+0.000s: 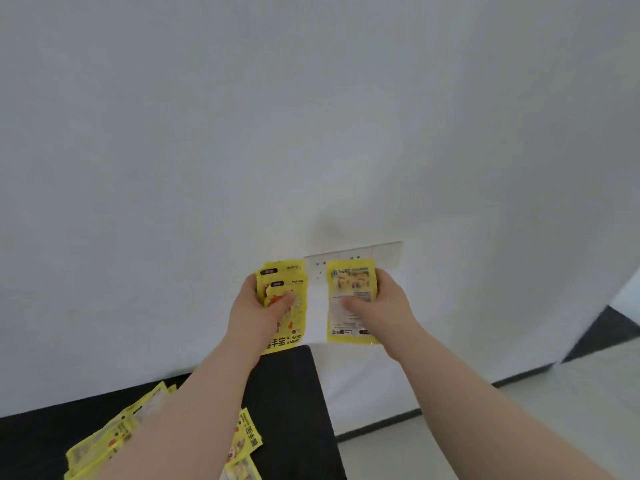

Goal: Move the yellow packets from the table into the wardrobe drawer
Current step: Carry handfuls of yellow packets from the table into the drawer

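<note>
Gripping a stack of yellow packets (pixel 284 336) in the left hand (pixel 256 308), one packet (pixel 348 325) in the right hand (pixel 386 306), near the tabletop (pixel 287 393) strewn with more; next, likely carrying to the unseen wardrobe drawer.

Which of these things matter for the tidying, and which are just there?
Part of the job: stack of yellow packets held in the left hand; single packet held in the right hand; loose packets on the black table.
Just there: wall socket panel; white wall; floor.
</note>
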